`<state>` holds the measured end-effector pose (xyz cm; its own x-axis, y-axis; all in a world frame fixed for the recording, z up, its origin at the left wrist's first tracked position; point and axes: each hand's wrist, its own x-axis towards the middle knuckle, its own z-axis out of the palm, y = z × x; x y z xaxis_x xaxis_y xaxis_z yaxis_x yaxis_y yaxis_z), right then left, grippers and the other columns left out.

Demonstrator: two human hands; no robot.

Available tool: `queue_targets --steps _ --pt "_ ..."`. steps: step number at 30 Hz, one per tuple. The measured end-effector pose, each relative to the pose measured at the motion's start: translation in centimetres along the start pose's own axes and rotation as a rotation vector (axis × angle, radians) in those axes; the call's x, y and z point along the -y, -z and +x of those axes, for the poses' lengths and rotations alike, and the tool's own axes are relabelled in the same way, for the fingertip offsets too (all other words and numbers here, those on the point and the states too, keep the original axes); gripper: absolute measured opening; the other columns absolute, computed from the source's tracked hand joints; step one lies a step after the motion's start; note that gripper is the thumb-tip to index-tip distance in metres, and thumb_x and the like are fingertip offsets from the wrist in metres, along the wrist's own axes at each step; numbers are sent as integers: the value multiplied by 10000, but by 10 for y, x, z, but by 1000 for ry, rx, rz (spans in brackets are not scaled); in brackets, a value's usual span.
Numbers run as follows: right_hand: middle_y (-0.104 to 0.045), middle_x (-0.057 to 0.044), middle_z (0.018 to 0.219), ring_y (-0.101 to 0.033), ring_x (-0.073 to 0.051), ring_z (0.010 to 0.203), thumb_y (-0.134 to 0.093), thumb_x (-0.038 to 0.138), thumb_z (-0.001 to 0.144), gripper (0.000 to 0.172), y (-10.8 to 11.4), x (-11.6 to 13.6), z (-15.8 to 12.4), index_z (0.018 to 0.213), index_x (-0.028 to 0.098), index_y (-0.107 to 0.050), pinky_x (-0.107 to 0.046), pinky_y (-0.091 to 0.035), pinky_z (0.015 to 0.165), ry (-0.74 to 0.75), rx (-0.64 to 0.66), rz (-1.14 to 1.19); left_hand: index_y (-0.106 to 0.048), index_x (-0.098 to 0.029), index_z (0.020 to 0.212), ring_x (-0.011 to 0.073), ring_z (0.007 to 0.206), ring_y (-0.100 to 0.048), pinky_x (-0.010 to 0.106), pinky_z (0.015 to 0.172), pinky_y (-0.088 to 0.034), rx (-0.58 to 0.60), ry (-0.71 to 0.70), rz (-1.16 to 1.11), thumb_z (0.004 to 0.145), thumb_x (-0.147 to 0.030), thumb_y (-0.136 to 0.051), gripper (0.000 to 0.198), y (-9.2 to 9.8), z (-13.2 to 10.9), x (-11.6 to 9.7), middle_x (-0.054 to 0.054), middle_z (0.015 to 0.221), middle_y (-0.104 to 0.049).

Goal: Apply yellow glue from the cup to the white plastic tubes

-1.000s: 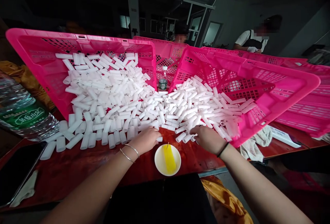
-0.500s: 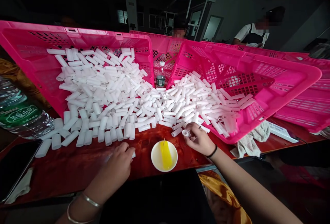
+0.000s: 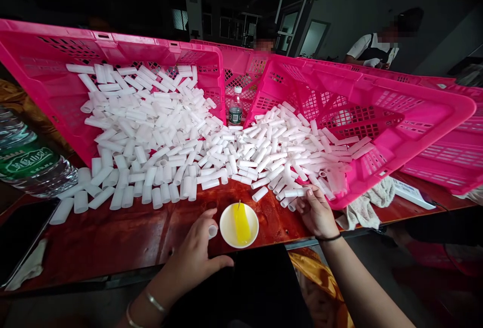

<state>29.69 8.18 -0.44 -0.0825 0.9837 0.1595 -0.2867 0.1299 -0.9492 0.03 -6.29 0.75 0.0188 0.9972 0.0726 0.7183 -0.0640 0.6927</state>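
My left hand [image 3: 194, 250] is at the near table edge, with a short white plastic tube [image 3: 212, 231] tucked against its curled fingers, one round end showing. Its thumb stands apart from the fingers. To the right, my right hand [image 3: 319, 212] pinches the end of another white tube [image 3: 295, 193] at the near side of the right heap [image 3: 281, 142]. Between the hands sits a small white bowl [image 3: 225, 235] holding a yellow block [image 3: 241, 225] with a thin pin-like piece upright at its top.
Two tilted pink crates, a left one [image 3: 33, 66] and a right one [image 3: 426, 111], spill tubes onto the red-brown table [image 3: 124, 237]. A small bottle [image 3: 235, 109] stands between them. At left are a large water bottle [image 3: 30, 159] and a dark flat device [image 3: 22, 237]. A cloth [image 3: 366, 210] lies right.
My right hand has moved right and away from the bowl, now at the heap's near edge with a tube. My left hand has shifted right towards the bowl, its thumb opening out.
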Motion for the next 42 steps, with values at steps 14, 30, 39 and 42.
queue_targets --steps 14,30,39,42 --pt "-645 -96 1045 -621 -200 973 -550 139 861 305 -63 -2 -33 1153 226 -576 -354 -535 840 488 579 -766 -489 -215 1042 332 1165 -519 493 962 -444 -42 -157 -75 469 -320 -860 690 -15 25 0 123 1266 -551" --pt "-422 -181 1304 -402 -355 1240 -557 165 817 493 -23 -17 -64 1291 191 -422 -622 -363 976 733 -243 -1116 -502 -223 1086 319 1177 -521 481 963 -450 -41 -155 -36 546 -319 -821 635 -15 25 0 113 1304 -541" --pt "-358 -200 1365 -328 -349 1299 -431 75 785 535 -25 -17 -44 1317 131 -408 -602 -360 993 547 -223 -1234 -490 -213 1079 323 1204 -497 494 987 -427 -22 -146 -34 549 -326 -820 634 -14 25 -2 128 1313 -530" --pt "-389 -166 1375 -394 -340 1239 -482 150 831 501 -40 -8 -46 1327 179 -422 -577 -379 974 613 8 -1255 -487 -213 1044 331 1190 -506 503 970 -437 -23 -154 -35 548 -354 -820 614 -14 25 -2 136 1308 -532"
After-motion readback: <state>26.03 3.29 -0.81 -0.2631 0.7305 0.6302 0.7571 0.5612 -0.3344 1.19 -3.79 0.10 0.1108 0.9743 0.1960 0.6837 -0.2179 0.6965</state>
